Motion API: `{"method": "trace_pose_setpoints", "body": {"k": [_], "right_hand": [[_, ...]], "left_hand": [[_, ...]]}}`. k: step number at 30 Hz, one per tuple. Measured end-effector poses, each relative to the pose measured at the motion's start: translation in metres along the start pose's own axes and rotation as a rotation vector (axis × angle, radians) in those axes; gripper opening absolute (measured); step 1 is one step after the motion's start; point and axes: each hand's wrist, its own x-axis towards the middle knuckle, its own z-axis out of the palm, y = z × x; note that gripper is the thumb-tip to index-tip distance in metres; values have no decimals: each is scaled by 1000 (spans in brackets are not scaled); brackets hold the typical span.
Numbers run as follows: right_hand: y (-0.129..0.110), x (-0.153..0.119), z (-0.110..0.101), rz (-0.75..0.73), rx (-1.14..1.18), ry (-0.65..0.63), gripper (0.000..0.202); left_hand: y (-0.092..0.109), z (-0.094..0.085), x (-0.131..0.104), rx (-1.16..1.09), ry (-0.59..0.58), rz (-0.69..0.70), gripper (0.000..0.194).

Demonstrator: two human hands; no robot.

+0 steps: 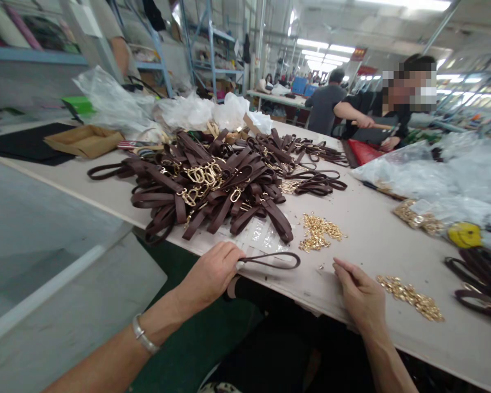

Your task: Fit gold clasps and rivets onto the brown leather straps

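Note:
My left hand (pixel 213 273) is closed at the table's front edge around the end of a dark brown leather strap (pixel 270 262). The strap's loop sticks out to the right, just above the tabletop. Across from it, my right hand (pixel 362 297) hovers low with thumb and forefinger pinched together; whatever is between the tips is too small to make out. A tiny gold piece (pixel 321 267) lies just left of those fingertips. Beyond them is a loose pile of small gold metal pieces (pixel 319 232), and a second gold heap (pixel 411 297) lies right of my right hand.
A big heap of brown straps with gold clasps (pixel 213 180) covers the table's left middle. Behind it are clear plastic bags (pixel 196 112) and a brown tray (pixel 84 141). More straps (pixel 480 284) and a yellow disc (pixel 464 233) lie right. A co-worker (pixel 376 112) holds a wooden-handled tool opposite.

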Motion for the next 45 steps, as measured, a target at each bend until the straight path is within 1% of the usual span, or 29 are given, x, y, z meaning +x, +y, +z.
{"method": "trace_pose_setpoints", "body": {"k": [2,4,5,6,8,10,12,15,18,22,26,29,33,36,40,42,45], "right_hand": [[-9,-12,-1,164,140,-35,35],[-21,-28,0,278,324,-75,35],[-28,-37,1,317,429,-100,33],[-35,-46,3,349,531,-136,31],[-48,-62,7,401,692,-229,26],[-58,-74,13,429,783,-326,20],[-64,-82,18,427,840,-397,14],[-65,-85,22,407,838,-429,11],[-62,-85,21,389,718,-405,11],[-62,-82,17,350,594,-406,10],[-61,-82,19,296,599,-408,7],[-58,-84,21,300,585,-380,8],[-53,-84,20,309,575,-395,8],[-54,-83,17,335,586,-413,8],[-61,-82,13,417,630,-461,9],[-62,-83,14,443,668,-433,11],[-59,-85,16,463,720,-349,19]], "left_hand": [[16,4,-5,-297,24,-210,23],[35,10,-8,-677,0,-455,27],[45,15,-8,-851,-17,-548,29],[54,19,-8,-993,-33,-603,30],[72,27,-7,-1167,-54,-627,29],[84,33,-4,-1258,-71,-617,30],[93,38,-3,-1308,-80,-614,33],[101,43,-1,-1298,-95,-613,33],[107,46,0,-1279,-100,-608,32],[110,47,1,-1312,-65,-570,34],[108,50,1,-1299,-90,-564,35],[107,52,0,-1305,-112,-569,32],[109,53,-1,-1328,-89,-495,34],[110,52,-4,-1182,-85,-427,40],[107,57,-11,-833,-86,-361,44],[104,62,-15,-729,-71,-296,44],[102,68,-17,-677,-53,-220,42]]}}
